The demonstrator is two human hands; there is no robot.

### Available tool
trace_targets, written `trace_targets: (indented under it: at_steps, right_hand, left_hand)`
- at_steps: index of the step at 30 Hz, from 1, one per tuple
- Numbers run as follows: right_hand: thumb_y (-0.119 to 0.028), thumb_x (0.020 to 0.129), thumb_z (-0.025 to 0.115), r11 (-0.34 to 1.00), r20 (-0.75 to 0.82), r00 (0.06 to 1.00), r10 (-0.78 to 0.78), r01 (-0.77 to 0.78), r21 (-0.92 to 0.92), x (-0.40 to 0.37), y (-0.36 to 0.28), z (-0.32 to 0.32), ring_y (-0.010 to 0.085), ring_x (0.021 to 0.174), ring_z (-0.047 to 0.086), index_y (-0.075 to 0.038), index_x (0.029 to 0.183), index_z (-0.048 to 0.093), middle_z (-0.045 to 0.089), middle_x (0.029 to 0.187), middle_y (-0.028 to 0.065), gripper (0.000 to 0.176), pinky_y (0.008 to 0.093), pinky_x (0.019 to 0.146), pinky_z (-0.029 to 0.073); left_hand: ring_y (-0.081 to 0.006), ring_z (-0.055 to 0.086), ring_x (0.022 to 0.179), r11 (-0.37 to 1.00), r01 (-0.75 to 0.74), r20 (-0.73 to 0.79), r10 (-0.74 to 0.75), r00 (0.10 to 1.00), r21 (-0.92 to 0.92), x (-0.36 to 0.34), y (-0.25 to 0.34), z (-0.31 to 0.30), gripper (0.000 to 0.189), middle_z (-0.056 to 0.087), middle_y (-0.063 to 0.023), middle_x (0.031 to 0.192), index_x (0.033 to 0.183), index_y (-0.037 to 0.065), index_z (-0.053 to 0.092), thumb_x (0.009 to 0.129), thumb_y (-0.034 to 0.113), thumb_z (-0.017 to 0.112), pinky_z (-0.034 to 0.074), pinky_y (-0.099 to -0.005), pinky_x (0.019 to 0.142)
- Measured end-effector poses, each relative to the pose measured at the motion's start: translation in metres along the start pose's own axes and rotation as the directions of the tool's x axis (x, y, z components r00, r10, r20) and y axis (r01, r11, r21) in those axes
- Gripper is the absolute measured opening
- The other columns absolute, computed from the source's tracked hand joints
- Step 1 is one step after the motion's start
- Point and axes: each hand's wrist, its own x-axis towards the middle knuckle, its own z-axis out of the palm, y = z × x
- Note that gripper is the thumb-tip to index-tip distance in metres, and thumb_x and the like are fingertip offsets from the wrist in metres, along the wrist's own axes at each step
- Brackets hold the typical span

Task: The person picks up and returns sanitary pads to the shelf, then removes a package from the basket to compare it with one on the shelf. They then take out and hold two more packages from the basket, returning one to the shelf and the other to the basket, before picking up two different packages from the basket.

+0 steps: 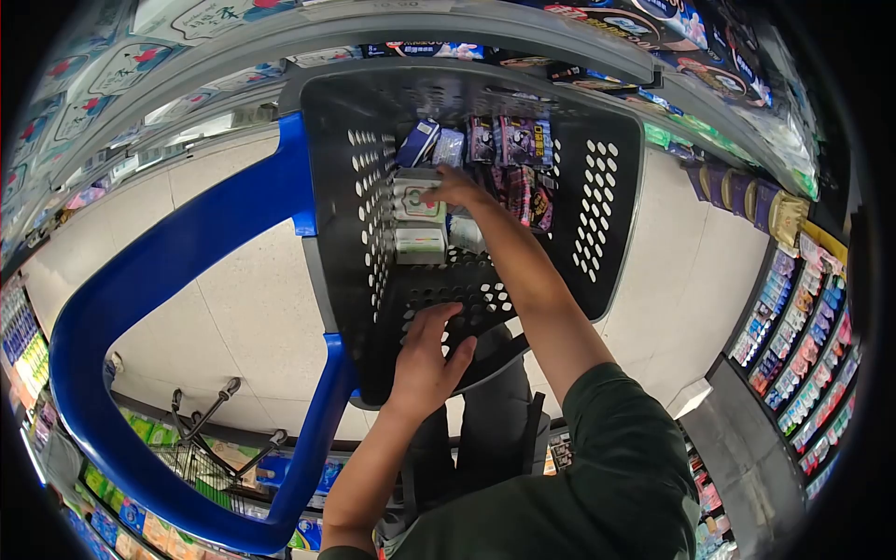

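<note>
Dark green sleeve (616, 448) sits closest to the lens. From it the right hand (460, 187) is stretched deep into the basket (607, 215).

- White pack (418, 202) with a red mark is lying in the basket against the left perforated wall. Right fingers are bent onto its upper right edge. Whether it is pinched or only touched cannot be told.
- Second white pack (420, 245) is stacked just beside it, toward the camera.
- Purple packets (513, 140) are lined along the far wall and down behind the right hand. Blue pack (417, 142) is tilted in the far left corner, with a pale packet (449, 147) next to it.
- Left hand (427, 359) is pressed on the basket's near wall, fingers spread flat, nothing grasped.
- Blue handle (159, 271) is swung out to the left, over the pale tiled floor (252, 299).
- Stocked shelves (793, 336) are seen on the right, more along the top and left edges.

Progress, as judged: loading is well under way. The far half of the basket is covered with goods, and the near half of the basket bottom is left bare. The white pack is in place but not yet seen let go.
</note>
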Motion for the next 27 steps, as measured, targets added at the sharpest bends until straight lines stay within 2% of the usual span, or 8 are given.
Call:
trace_targets:
  at_steps: [2, 5, 12, 18, 20, 21, 23, 27]
  right_hand:
    - [-0.043, 0.06, 0.086, 0.988, 0.04, 0.999, 0.037, -0.042, 0.146, 0.002, -0.006, -0.001, 0.0257, 0.089, 0.066, 0.002, 0.136, 0.038, 0.06, 0.116, 0.0191, 0.101, 0.0329, 0.064, 0.056]
    - [-0.045, 0.061, 0.085, 0.939, 0.068, 0.986, 0.15, -0.164, 0.302, -0.007, -0.018, -0.013, 0.021, 0.076, 0.064, 0.002, 0.135, 0.039, 0.061, 0.111, 0.0168, 0.1, 0.029, 0.056, 0.054]
    - [-0.047, 0.061, 0.085, 0.904, 0.246, 0.966, 0.077, -0.172, 0.391, -0.008, -0.002, -0.023, 0.0182, 0.077, 0.063, 0.002, 0.137, 0.037, 0.06, 0.11, 0.0169, 0.102, 0.0249, 0.056, 0.053]
    - [-0.045, 0.063, 0.085, 0.959, 0.17, 0.977, 0.126, -0.164, 0.23, -0.032, -0.018, -0.034, 0.0192, 0.084, 0.064, 0.001, 0.138, 0.036, 0.06, 0.111, 0.0172, 0.1, 0.0286, 0.067, 0.054]
    - [-0.04, 0.066, 0.084, 0.969, 0.156, 0.987, 0.04, -0.076, 0.234, -0.061, -0.027, -0.054, 0.0221, 0.096, 0.062, 0.0, 0.137, 0.038, 0.059, 0.115, 0.0161, 0.093, 0.0315, 0.083, 0.051]
    - [-0.04, 0.066, 0.084, 0.97, 0.153, 0.987, 0.042, -0.077, 0.229, -0.077, -0.025, -0.064, 0.0221, 0.096, 0.062, 0.0, 0.137, 0.038, 0.059, 0.115, 0.0161, 0.093, 0.0315, 0.083, 0.051]
    - [-0.034, 0.068, 0.083, 0.904, 0.295, 0.915, -0.274, 0.141, 0.404, -0.113, -0.017, -0.084, 0.022, 0.11, 0.054, 0.0, 0.135, 0.039, 0.055, 0.121, 0.0144, 0.088, 0.0313, 0.095, 0.043]
    - [-0.032, 0.065, 0.086, 0.839, 0.53, 0.734, -0.424, 0.097, 0.536, -0.19, -0.041, -0.124, 0.02, 0.118, 0.048, 0.0, 0.137, 0.034, 0.049, 0.128, 0.0126, 0.095, 0.0332, 0.101, 0.039]
  left_hand:
    - [-0.0334, 0.057, 0.109, 1.0, -0.006, 0.006, 0.006, 1.0, -0.001, 0.001, 0.001, -0.001, 0.044, 0.056, -0.0157, 0.12, 0.122, 0.004, 0.052, 0.083, 0.015, 0.069, 0.049, -0.0376, 0.089]
    - [-0.033, 0.057, 0.109, 1.0, -0.012, 0.007, 0.012, 1.0, -0.013, 0.002, 0.0, -0.001, 0.044, 0.056, -0.0156, 0.12, 0.122, 0.004, 0.052, 0.083, 0.015, 0.069, 0.049, -0.0375, 0.089]
    - [-0.0328, 0.057, 0.108, 0.999, 0.025, 0.006, -0.025, 1.0, -0.034, 0.004, -0.002, 0.0, 0.044, 0.056, -0.016, 0.12, 0.122, 0.004, 0.052, 0.083, 0.016, 0.069, 0.049, -0.0374, 0.089]
    - [-0.0349, 0.055, 0.11, 0.998, 0.052, -0.01, -0.053, 0.999, -0.042, 0.007, -0.008, 0.002, 0.046, 0.055, -0.0173, 0.122, 0.123, 0.002, 0.051, 0.082, 0.015, 0.069, 0.046, -0.0382, 0.092]
    - [-0.034, 0.051, 0.116, 0.998, 0.053, -0.152, -0.059, 0.987, -0.039, 0.007, -0.014, 0.003, 0.054, 0.05, -0.0194, 0.127, 0.127, 0.001, 0.046, 0.081, 0.014, 0.071, 0.043, -0.0386, 0.095]
    - [-0.034, 0.051, 0.116, 0.998, 0.049, -0.153, -0.056, 0.987, -0.044, 0.007, -0.015, 0.002, 0.054, 0.05, -0.0194, 0.127, 0.127, 0.001, 0.046, 0.081, 0.014, 0.071, 0.043, -0.0386, 0.095]
    - [-0.0332, 0.046, 0.121, 0.988, 0.13, -0.312, -0.148, 0.938, -0.078, 0.008, -0.016, -0.001, 0.064, 0.045, -0.0208, 0.131, 0.133, 0.0, 0.04, 0.08, 0.013, 0.072, 0.042, -0.0392, 0.097]
    - [-0.0336, 0.045, 0.122, 0.979, 0.165, -0.294, -0.193, 0.936, -0.119, 0.01, -0.014, -0.004, 0.085, 0.043, -0.0232, 0.133, 0.138, -0.004, 0.031, 0.074, 0.021, 0.08, 0.039, -0.0397, 0.099]
